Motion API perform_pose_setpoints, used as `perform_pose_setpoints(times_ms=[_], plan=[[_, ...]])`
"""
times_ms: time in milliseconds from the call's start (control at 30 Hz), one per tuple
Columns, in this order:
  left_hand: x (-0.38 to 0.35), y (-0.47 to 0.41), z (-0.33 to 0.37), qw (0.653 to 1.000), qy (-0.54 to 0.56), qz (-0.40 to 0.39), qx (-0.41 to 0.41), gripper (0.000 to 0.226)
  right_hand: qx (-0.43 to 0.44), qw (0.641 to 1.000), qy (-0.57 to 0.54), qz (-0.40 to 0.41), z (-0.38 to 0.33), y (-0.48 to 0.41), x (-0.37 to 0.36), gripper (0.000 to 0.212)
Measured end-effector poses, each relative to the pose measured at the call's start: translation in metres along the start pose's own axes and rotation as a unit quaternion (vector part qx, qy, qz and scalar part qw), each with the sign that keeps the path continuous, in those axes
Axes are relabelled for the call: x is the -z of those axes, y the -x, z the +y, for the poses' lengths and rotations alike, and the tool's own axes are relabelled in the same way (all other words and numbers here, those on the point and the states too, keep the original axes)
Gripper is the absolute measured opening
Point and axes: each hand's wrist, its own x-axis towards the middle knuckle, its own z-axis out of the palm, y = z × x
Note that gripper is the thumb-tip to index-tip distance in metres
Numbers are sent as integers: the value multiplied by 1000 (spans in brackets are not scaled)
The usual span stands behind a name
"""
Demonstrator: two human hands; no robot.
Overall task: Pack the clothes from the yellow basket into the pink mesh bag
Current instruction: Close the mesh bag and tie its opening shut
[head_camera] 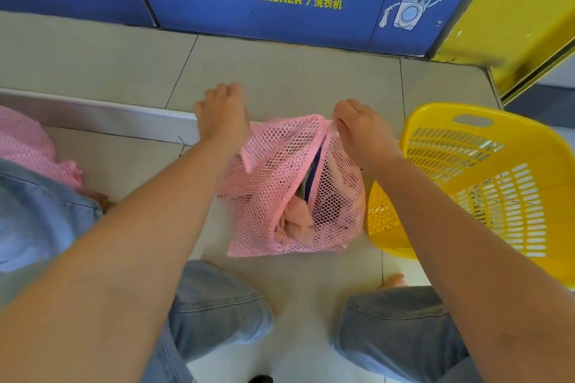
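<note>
- pink mesh bag (292, 190) sits centre frame over the tiled floor (280, 78), between both hands; whether its bottom touches the floor can't be told
- right hand (362, 130) at the bag's top right corner, fingertips pinching the pink rim there
- left hand (222, 115) at the bag's top left, back of the hand to the camera, fingers curled under and hidden, motion-blurred; can't tell if it actually grips the mesh
- clothes (295, 221) are inside the bag: a pink garment shows in the open slit, with a dark blue strip above it; everything else is only vague through the mesh
- yellow basket (485, 177) is just right of the bag, tilted; the right forearm covers part of it and the frame edge cuts off its right side
- second pink mesh (28, 146) is far left of the bag, cut off by the frame
- blue denim (37, 214) is left of the bag; garment or worn clothing, unclear
- the person's denim knees (217, 305) are below the bag
- blue washer panel (280, 15) beyond the bag reads "20 KG", "WASHER", plus Thai and Chinese script; cartoon washer mascot (410, 6) to the right of the text
- another panel left of that, its text cut off
</note>
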Motion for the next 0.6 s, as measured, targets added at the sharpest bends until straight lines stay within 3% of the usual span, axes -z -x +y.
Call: perform_pose_setpoints(times_ms=[100,200,367,600], plan=[[-9,15,17,983,36,-42,-173,52,13,1000,6,-1,-6,1,2,9],[-11,22,41,961,17,-78,-265,42,39,999,9,-3,-15,6,2,7],[-7,29,54,959,-6,-56,-279,24,43,999,11,7,-23,13,1,2],[0,23,44,946,-73,-3,-317,21,24,999,48,-7,-30,10,-3,17]])
